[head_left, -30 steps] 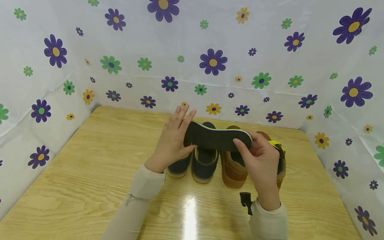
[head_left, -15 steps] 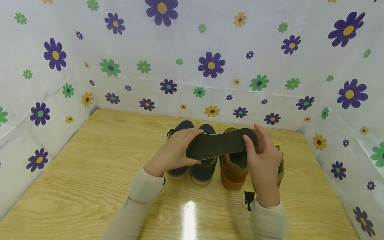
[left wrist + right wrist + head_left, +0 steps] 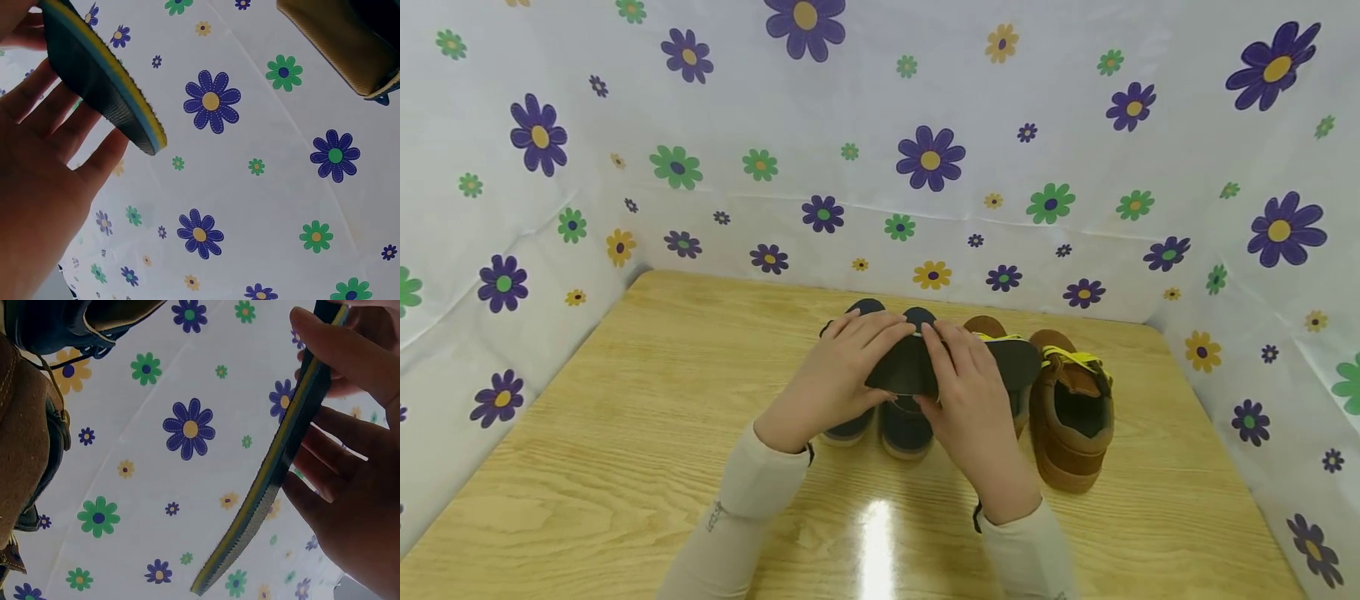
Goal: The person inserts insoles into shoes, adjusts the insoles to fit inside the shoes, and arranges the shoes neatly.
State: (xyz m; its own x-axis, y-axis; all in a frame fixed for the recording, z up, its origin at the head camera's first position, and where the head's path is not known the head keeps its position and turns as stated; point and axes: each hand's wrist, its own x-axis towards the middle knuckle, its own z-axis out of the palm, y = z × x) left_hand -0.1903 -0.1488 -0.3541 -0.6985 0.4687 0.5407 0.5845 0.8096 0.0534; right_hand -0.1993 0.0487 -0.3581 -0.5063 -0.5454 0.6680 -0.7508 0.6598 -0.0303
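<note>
An insole (image 3: 898,373) with a black underside and a layered yellow-and-blue edge is held crosswise above the shoes. My left hand (image 3: 838,368) grips its left part, thumb below and fingers over the upper edge. My right hand (image 3: 966,396) pinches it near the middle, close beside the left fingers. The insole's right end (image 3: 1018,362) sticks out past the right hand. In the left wrist view, fingers lie along the insole (image 3: 94,69). In the right wrist view, the long edge of the insole (image 3: 256,500) runs down from the fingers.
Behind the hands stands a pair of navy shoes (image 3: 906,435), partly covered. To their right are a brown shoe (image 3: 985,323), mostly hidden by the insole, and another brown shoe (image 3: 1075,458) with yellow laces. Flowered cloth (image 3: 737,108) surrounds the wooden table (image 3: 647,400).
My left hand, spread at first, closed round the insole's left end. My right hand slid from the right end to the middle, uncovering the rightmost brown shoe.
</note>
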